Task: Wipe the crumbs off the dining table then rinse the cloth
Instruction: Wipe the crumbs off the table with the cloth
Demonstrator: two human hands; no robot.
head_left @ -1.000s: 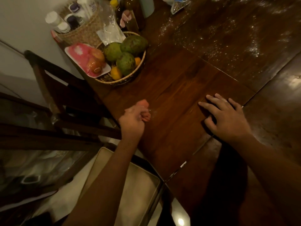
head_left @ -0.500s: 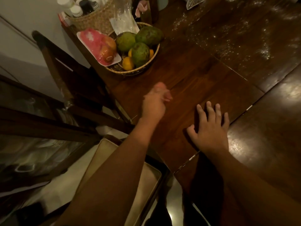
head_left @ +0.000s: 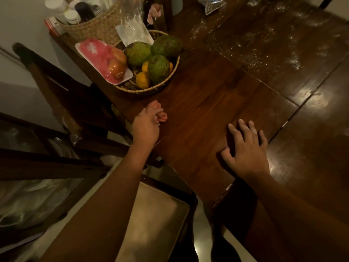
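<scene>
Left hand [head_left: 146, 125] is sitting curled, around what I cannot tell; right hand [head_left: 247, 148] is lying spread. I am fearing a hasty sweep flinging far crumbs [head_left: 273, 52] floorward.

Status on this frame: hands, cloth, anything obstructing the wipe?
Left hand grips small pinkish bunched cloth at table edge. Right hand flat, open on dark wooden table. White crumbs far side, unwiped. Woven fruit basket close beyond cloth.

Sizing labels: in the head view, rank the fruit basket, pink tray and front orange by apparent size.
Largest to smallest: fruit basket, pink tray, front orange. All sit together, so nearness barely matters.
</scene>
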